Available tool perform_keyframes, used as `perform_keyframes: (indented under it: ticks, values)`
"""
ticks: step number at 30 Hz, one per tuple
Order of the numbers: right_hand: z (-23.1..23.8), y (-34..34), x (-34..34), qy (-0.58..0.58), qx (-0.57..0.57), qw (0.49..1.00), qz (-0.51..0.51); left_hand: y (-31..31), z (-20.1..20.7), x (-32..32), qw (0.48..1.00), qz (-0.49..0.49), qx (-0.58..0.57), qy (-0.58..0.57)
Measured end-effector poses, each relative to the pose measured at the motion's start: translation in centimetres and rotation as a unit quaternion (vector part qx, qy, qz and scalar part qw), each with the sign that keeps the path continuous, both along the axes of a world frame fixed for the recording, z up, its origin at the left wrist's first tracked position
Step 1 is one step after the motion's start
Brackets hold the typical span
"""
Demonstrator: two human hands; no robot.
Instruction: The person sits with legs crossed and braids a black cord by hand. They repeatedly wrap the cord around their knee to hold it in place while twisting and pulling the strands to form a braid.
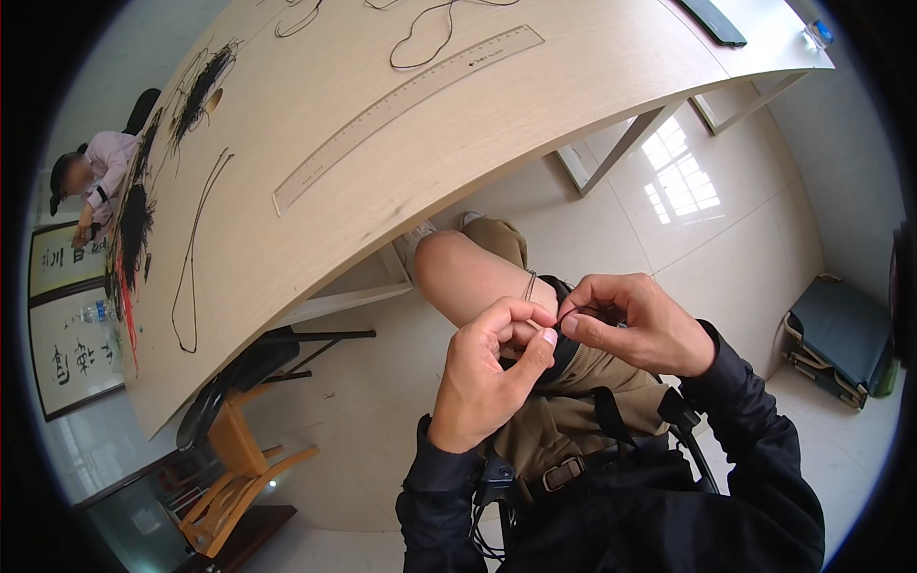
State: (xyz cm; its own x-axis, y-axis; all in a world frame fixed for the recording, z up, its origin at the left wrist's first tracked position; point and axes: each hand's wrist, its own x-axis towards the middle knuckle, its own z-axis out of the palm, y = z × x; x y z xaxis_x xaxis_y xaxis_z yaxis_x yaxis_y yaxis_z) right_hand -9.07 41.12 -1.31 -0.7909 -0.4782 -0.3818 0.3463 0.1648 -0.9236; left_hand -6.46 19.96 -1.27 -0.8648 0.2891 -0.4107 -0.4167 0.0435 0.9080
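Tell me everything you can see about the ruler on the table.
The ruler is long and see-through, probably plastic, with fine dark graduations and small print. It lies flat on the pale tabletop, slanting from lower left to upper right in view. Only the tabletop visibly touches it.

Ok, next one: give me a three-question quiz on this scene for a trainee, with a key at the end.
1. What does the right hand pinch between thumb and finger?
2. True or false: the ruler lies flat on the table.
3. Besides black, which colour shows in the threads at the table's left edge?
A) green
B) red
C) blue

Key:
1. A thin dark cord.
2. True.
3. B.
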Motion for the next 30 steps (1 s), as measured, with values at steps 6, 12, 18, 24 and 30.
perform_keyframes:
  ticks: [6,12,18,24,30]
  values:
    - [0.9,0.4,-0.4,-0.051,0.007,0.999,0.016,-0.1,0.0,0.1,1.000,0.009,0.008,-0.014]
    - [0.8,0.3,-0.4,-0.017,0.024,0.999,0.016,0.1,0.0,0.1,1.000,0.008,-0.002,-0.004]
    - [0.9,0.2,-0.4,-0.011,0.032,0.999,0.022,0.0,0.0,0.1,1.000,-0.002,-0.017,0.011]
    - [-0.1,0.3,0.0,-0.022,-0.010,1.000,-0.016,0.0,0.1,-0.1,1.000,-0.009,-0.023,0.016]
    - [0.4,0.0,-0.1,-0.017,-0.006,1.000,-0.003,0.1,0.1,0.0,1.000,-0.002,-0.019,0.012]
